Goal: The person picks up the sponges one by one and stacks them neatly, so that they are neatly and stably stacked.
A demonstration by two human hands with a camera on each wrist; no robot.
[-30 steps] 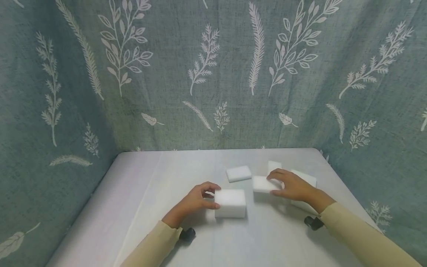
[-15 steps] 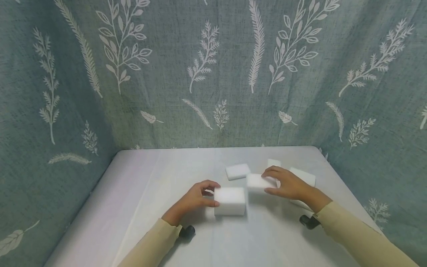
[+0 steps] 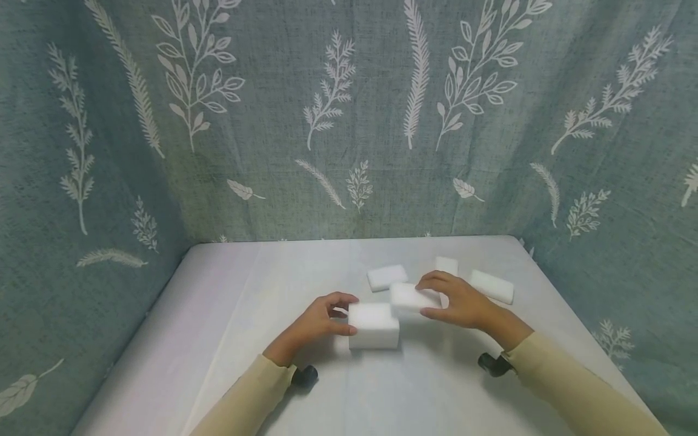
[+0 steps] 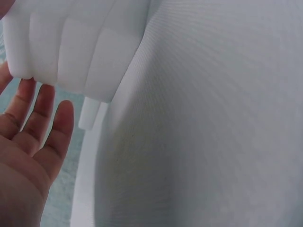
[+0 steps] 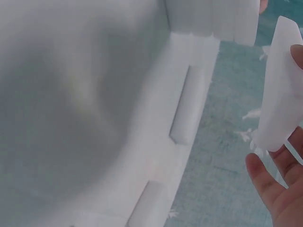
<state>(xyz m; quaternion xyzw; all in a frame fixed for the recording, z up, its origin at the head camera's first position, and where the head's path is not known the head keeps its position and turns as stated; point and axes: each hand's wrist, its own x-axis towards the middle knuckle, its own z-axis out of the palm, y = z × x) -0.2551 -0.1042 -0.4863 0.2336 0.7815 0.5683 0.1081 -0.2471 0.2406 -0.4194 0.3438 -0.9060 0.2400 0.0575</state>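
Observation:
A stack of several white sponge blocks [image 3: 373, 333] stands on the table near the middle in the head view. My left hand [image 3: 322, 321] holds its left side, thumb at the front and fingers behind; the left wrist view shows the layers of the stack [image 4: 75, 52] with fingertips against the outer one. My right hand [image 3: 460, 303] pinches a single white sponge block [image 3: 408, 297] between thumb and fingers, raised off the table just at the stack's upper right corner. In the right wrist view this flat sponge block [image 5: 280, 90] is tilted upright.
Behind the hands lie three loose white sponge blocks: one at the back centre [image 3: 387, 277], a small-looking one [image 3: 447, 265] and one to the right [image 3: 492, 287]. The pale table [image 3: 245, 290] meets a green leaf-patterned curtain [image 3: 283, 181] at the back and sides.
My right hand has carried its sponge block leftward, away from the right-hand blocks, to the stack's edge. My left hand stays at the stack.

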